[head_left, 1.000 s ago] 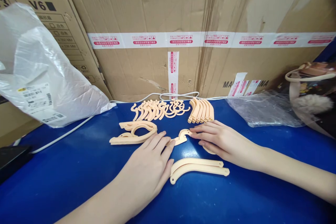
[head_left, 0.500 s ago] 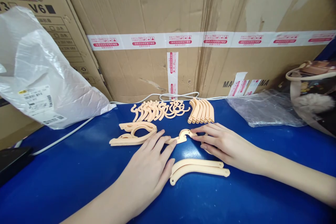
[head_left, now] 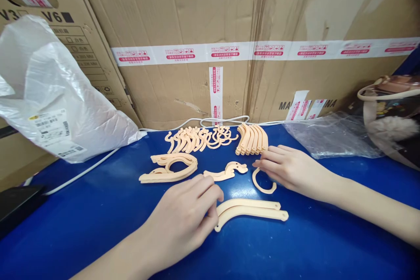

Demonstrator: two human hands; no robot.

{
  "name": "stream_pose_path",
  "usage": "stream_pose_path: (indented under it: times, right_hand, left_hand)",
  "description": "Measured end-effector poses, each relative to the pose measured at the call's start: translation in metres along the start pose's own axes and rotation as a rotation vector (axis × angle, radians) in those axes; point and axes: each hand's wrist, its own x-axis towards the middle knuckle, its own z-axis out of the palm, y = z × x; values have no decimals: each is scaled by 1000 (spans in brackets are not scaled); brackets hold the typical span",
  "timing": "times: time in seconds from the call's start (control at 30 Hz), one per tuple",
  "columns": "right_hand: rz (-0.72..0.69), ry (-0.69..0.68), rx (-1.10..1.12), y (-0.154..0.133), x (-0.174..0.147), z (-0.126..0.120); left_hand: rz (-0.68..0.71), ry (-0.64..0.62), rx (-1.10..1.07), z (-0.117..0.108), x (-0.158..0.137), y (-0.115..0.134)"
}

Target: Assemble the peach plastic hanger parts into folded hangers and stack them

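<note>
My left hand [head_left: 193, 210] is curled beside the left ends of two long curved beige plastic arms [head_left: 252, 210]. Its fingertips are partly hidden, so I cannot see what they pinch. With closed fingers, my right hand [head_left: 278, 166] holds the upper edge of a C-shaped beige hook [head_left: 269, 191]. A wavy beige piece with a notched, rounded end [head_left: 226, 173] lies between the hands. To its left rests a stacked group of joined beige pieces [head_left: 169, 177] around a rounded opening.
A row of small beige hooks [head_left: 187, 140] and a bundle of curved arms [head_left: 252, 138] lie at the back of the blue table [head_left: 262, 253]. Cardboard boxes [head_left: 183, 92] stand behind. A white plastic package [head_left: 59, 105] is left, clear plastic film [head_left: 331, 135] right.
My left hand has left the wavy piece and curled its fingers near the two long arms. My right hand has come off that piece and drawn back to the C-shaped hook.
</note>
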Motion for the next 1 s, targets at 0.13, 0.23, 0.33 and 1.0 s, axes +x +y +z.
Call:
stream_pose_path:
  times: [0.13, 0.23, 0.33, 1.0]
  right_hand:
    - [-8, 2, -55, 3, -2, 2]
    - [-5, 23, -17, 2, -4, 4]
    - [16, 124, 76, 1, -6, 9]
    - [33, 96, 60, 11, -3, 10]
  left_hand:
    - [-12, -121, -50, 4, -1, 0]
    - [-36, -149, -56, 5, 0, -1]
    - [-43, -142, -36, 4, 1, -3]
    - [-21, -318, -153, 0, 2, 3]
